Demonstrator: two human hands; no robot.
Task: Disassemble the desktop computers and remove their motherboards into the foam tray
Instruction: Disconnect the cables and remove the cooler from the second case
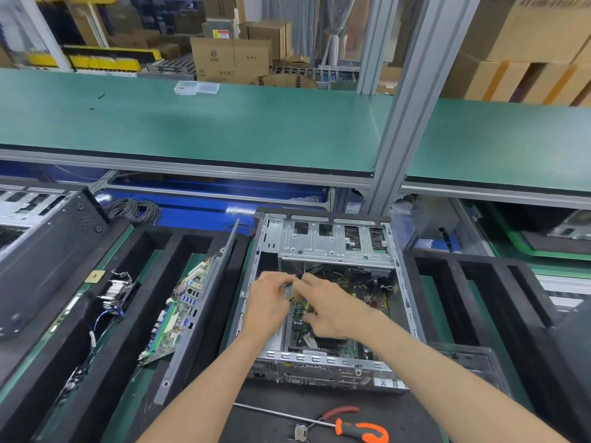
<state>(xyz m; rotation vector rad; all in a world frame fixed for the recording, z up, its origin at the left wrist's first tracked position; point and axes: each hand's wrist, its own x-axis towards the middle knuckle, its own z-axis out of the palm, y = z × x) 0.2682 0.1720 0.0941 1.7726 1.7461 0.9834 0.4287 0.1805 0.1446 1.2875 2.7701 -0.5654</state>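
An open desktop computer case [332, 244] lies in front of me, its green motherboard [371, 298] still inside under loose wires. Both my hands reach into the case. My left hand [267, 302] pinches a small grey connector at the board's left side. My right hand [329, 306] curls over the same spot, fingertips meeting the left hand's; what it holds is hidden. To the left, a black foam tray [153, 251] holds one removed motherboard [176, 311] leaning in a slot.
A heatsink with wires [116, 294] lies in the tray's left slot. A dark side panel [48, 260] leans at far left. An orange-handled screwdriver [361, 431] and red pliers [339, 412] lie near me. Another foam tray [473, 282] stands at right.
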